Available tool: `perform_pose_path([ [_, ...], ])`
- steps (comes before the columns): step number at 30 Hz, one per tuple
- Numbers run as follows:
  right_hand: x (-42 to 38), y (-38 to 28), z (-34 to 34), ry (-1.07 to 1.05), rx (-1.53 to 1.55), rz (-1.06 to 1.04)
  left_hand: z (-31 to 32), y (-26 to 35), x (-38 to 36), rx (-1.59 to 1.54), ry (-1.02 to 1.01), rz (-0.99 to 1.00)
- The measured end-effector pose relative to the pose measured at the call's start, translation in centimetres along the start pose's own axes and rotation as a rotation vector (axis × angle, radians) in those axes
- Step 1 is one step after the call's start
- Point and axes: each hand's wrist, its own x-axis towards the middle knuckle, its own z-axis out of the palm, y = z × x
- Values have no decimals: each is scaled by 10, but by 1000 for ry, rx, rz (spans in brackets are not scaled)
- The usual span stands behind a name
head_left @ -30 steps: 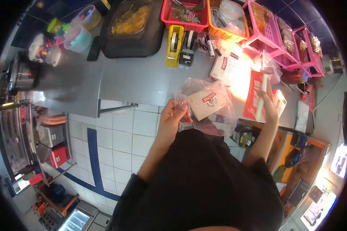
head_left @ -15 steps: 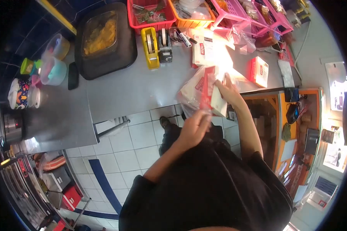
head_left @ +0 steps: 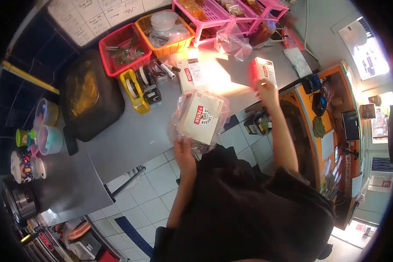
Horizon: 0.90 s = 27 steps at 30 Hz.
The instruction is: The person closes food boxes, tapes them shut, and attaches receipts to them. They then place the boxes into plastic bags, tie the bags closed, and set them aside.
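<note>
Left hand (head_left: 184, 150) grip clamped on bottom edge of clear bag (head_left: 179, 118), box (head_left: 201, 117) inside, held up over near edge of surface (head_left: 131, 135). Right hand (head_left: 266, 89) fingers closed on second box (head_left: 263, 71) near right edge of surface. Bagged box: white carton, red label, round logo. Likely light, stiff but crushable; bag film thin, slippery, crinkly, so pinching box through film from below seems safer than film alone. Tape dispenser (head_left: 134, 91), baskets (head_left: 164, 32) toward far edge.
</note>
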Motion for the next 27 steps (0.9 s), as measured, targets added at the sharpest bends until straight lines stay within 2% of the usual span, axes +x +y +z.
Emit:
perform_pose_path([
  [1, 54, 45, -13, 86, -160, -25, 4, 8, 4, -55, 111, 26],
  [2, 77, 50, -27, 104, -327, -33, 6, 16, 6, -44, 122, 29],
  [3, 139, 115, -32, 206, -718, -120, 5, 25, 7, -151, 119, -25],
  [4, 134, 88, -33, 67, -377, 46, 3, 32, 7, -261, 138, -71],
  [5, 166, 104, -25, 96, -497, 85, -2, 39, 6, -256, 205, -60],
  [6, 205, 131, -22, 113, -620, 114, -11, 46, 0, -252, 142, -129],
  [7, 227, 139, -19, 37, -620, 85, -19, 49, -9, -247, 78, -201],
  [8, 243, 144, -27, -70, -521, 66, -24, 49, -17, -233, 149, -204],
  [9, 258, 159, -30, -164, -422, 64, -29, 50, -24, -307, 54, -260],
  [10, 269, 188, -22, -83, -467, -56, -34, 52, -32, -383, -59, -316],
  [11, 273, 213, -14, 17, -507, -178, -33, 59, -38, -373, -37, -323],
  [12, 246, 162, 3, 7, -95, 198, -24, 68, -42, -333, -60, -381],
  [13, 215, 135, 6, -30, -81, 170, -15, 74, -44, -301, -91, -431],
  [15, 126, 74, -5, -152, -10, 42, -8, 73, -41, -375, -80, -400],
  [16, 71, 29, -11, -222, 58, 36, -7, 70, -37, -343, -91, -315],
  [17, 29, -2, -22, -431, 245, 101, -6, 67, -34, -307, -99, -236],
  [18, -26, -62, -26, -459, 258, 117, -4, 64, -31, -328, -99, -235],
  [20, -51, -59, -41, -764, 230, 23, -3, 61, -19, -483, -156, -85],
  [21, -82, -86, -32, -956, 321, 121, 0, 62, -15, -490, -183, -92],
  [22, -98, -111, -20, -1208, 333, 26, 4, 66, -12, -459, -107, -31],
  [23, -104, -118, -13, -1361, 76, -93, 7, 70, -12, -429, -34, 32],
  [24, -117, -130, 5, -1372, -125, -252, 8, 72, -14, -453, 14, 43],
  [25, -126, -142, 18, -1303, -510, -327, 8, 73, -16, -459, -21, 39],
  [27, -147, -161, 38, -1060, -835, -243, 7, 76, -22, -139, 135, 250],
])
